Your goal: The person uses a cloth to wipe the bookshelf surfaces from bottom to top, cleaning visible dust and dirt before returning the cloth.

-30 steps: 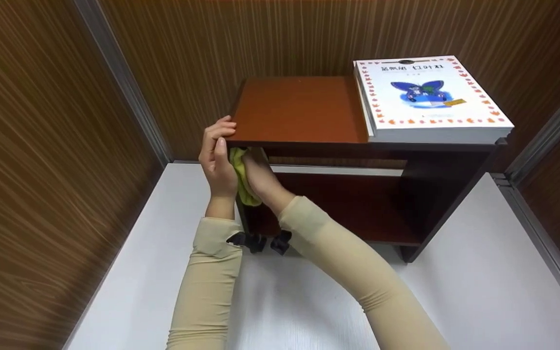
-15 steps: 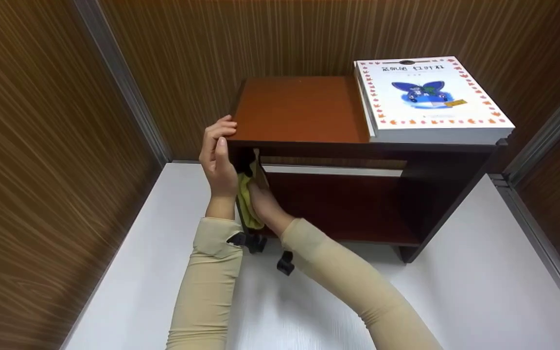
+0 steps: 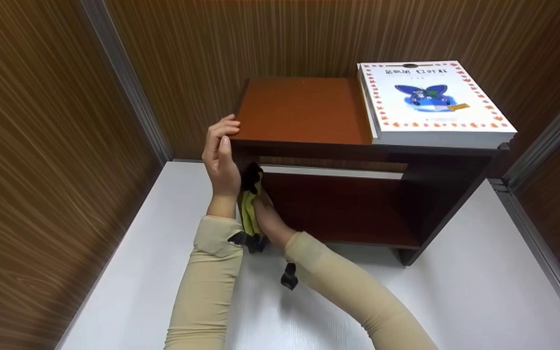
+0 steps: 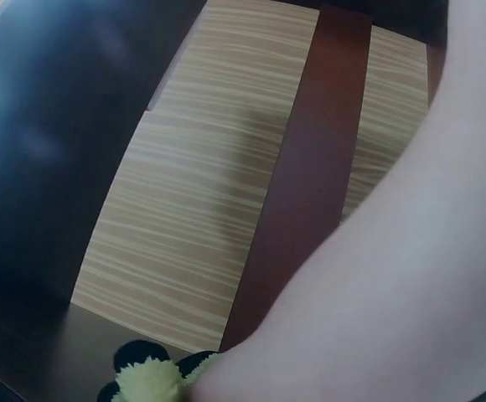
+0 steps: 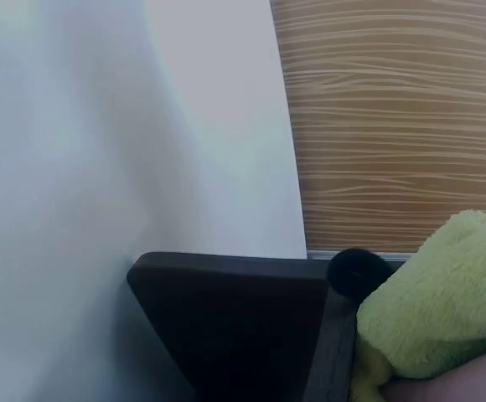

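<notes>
A small dark-brown shelf unit (image 3: 304,109) has a reddish-brown top and a lower board. My left hand (image 3: 222,163) grips its upper left edge, fingertips over the top and thumb along the front. Inside the opening, my right hand (image 3: 271,221) holds a fluffy yellow-green cloth (image 3: 249,211) with black rounded parts against the inner face of the left side panel. Most of the right fingers are hidden behind the cloth. In the right wrist view the cloth (image 5: 444,306) bulges beside the dark panel edge (image 5: 331,343). A bit of fluffy cloth (image 4: 148,381) shows low in the left wrist view.
Thick white books (image 3: 435,97), the upper cover showing a blue butterfly, lie on the top's right half. The unit stands on a white surface (image 3: 484,272). Wood-grain walls (image 3: 299,39) enclose it behind and at both sides. Black camera mounts (image 3: 289,277) hang at the wrists.
My right hand and the cloth have moved down along the inside of the left panel, from just under the top toward the lower board. My left hand keeps its place on the edge.
</notes>
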### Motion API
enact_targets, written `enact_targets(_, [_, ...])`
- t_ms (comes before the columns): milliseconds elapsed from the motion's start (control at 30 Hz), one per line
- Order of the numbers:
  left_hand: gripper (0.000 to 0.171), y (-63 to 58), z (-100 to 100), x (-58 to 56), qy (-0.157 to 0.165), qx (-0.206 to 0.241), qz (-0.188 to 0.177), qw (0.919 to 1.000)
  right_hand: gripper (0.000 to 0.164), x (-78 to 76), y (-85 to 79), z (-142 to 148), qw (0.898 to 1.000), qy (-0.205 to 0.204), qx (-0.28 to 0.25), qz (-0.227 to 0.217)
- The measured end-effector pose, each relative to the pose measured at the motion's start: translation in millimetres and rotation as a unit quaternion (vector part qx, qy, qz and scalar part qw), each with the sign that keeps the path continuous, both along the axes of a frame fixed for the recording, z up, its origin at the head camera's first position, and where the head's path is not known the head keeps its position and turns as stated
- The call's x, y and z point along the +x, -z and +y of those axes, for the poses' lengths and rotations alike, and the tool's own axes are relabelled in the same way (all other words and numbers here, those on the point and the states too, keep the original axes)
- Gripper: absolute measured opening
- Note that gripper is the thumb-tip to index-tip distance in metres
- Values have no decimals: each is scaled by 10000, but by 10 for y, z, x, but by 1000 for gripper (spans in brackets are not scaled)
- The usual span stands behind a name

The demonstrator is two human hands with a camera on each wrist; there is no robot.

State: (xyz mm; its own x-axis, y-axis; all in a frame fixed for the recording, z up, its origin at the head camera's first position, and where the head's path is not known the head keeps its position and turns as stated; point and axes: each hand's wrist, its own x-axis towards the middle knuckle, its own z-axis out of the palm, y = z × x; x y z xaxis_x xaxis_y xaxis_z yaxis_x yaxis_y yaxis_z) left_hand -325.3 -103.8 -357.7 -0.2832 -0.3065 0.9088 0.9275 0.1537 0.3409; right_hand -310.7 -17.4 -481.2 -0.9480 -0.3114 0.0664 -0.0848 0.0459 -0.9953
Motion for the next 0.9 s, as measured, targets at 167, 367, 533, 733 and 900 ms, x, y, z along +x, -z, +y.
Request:
enact_targets(167, [25,-131,65,146,-20,-15,-9,10000,55,15,-75,-21,9999,57,-79,-52])
enact_targets(367, [26,-88,45,110,-14,-17,-33,10000,55,9,-259,-44,9996,-6,-217,162])
enact_targets(533, [28,43,-2,-29,40,-10,-38,10000,56,0,-501,-24,9990,-50,-287,344])
enact_targets(733, [29,98,-22,-72,112,-37,27,9999,55,-20,-757,6,9986,39,212,480])
enact_targets(900, [28,53,-20,-52,84,-11,-24,10000,54,-85,-927,-18,9975,147,232,656])
